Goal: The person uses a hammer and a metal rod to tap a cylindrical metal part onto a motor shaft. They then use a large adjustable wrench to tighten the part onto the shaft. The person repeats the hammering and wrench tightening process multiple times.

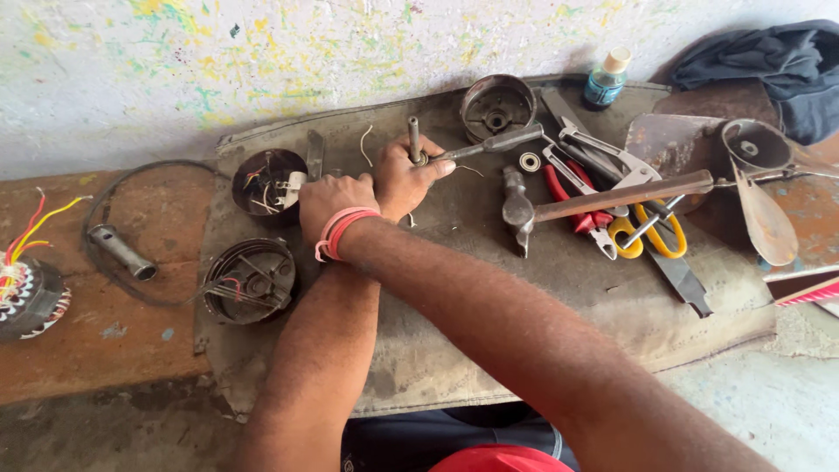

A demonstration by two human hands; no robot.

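Note:
My arms are crossed over a grey mat [489,288]. My left hand [406,179] is closed around the base of an upright metal shaft [412,138]. A grey metal tool [494,142] lies slanted beside its fingertips. My right hand [336,203], with pink bands on the wrist, is curled with its back to the camera. It sits next to a dark round housing [265,182] full of wires. What is under its fingers is hidden.
A second round housing [251,280] lies at the mat's left edge, and a metal bowl-shaped cover [496,107] at the back. A hammer [603,199], red pliers [572,197], yellow-handled scissors [651,234], a bearing [530,162], a small bottle [606,79], a wound stator [31,297] and a pipe [122,252] lie around.

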